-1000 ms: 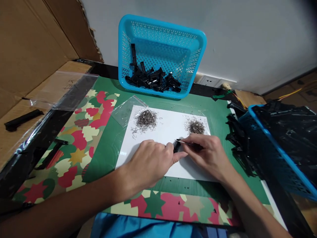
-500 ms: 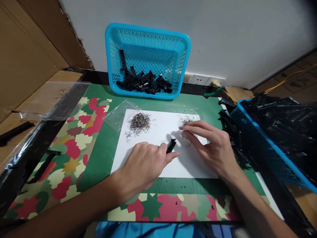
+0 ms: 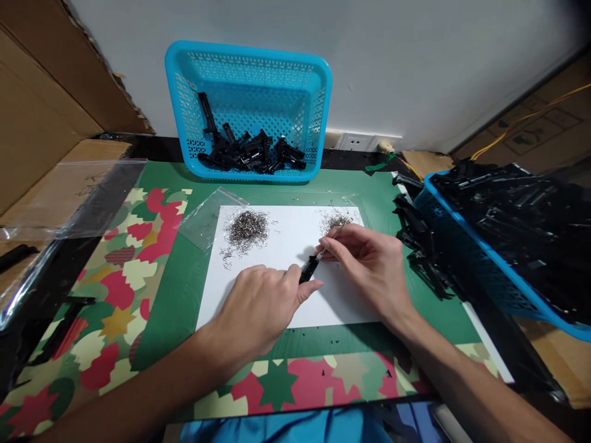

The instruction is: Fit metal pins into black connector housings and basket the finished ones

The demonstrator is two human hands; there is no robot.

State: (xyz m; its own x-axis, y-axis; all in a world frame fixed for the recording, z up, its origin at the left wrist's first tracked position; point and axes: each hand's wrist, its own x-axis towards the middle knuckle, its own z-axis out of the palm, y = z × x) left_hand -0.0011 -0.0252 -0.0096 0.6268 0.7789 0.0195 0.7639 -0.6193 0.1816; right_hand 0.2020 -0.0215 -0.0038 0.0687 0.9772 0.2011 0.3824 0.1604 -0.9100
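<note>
My left hand [image 3: 265, 298] is wrapped round a black plastic part [image 3: 309, 269], whose far end sticks out over the white sheet [image 3: 293, 224]. The fingers of my right hand [image 3: 369, 261] pinch a thin metal piece [image 3: 322, 251], its tip at the end of the black part. A dense pile of small metal pieces [image 3: 249, 229] lies on the sheet's left side. Behind my right fingers is a smaller metal pile [image 3: 333, 221], partly hidden by them.
A blue basket [image 3: 252, 56] with black parts leans against the wall. At the right, another blue basket [image 3: 508, 271] is heaped with black parts, and more black parts [image 3: 422, 246] lie beside it. A clear bag [image 3: 203, 224] lies left of the sheet.
My right hand has moved from the small metal pile to the end of the black part, now with a thin metal piece in its fingers. The view has shifted slightly to the right.
</note>
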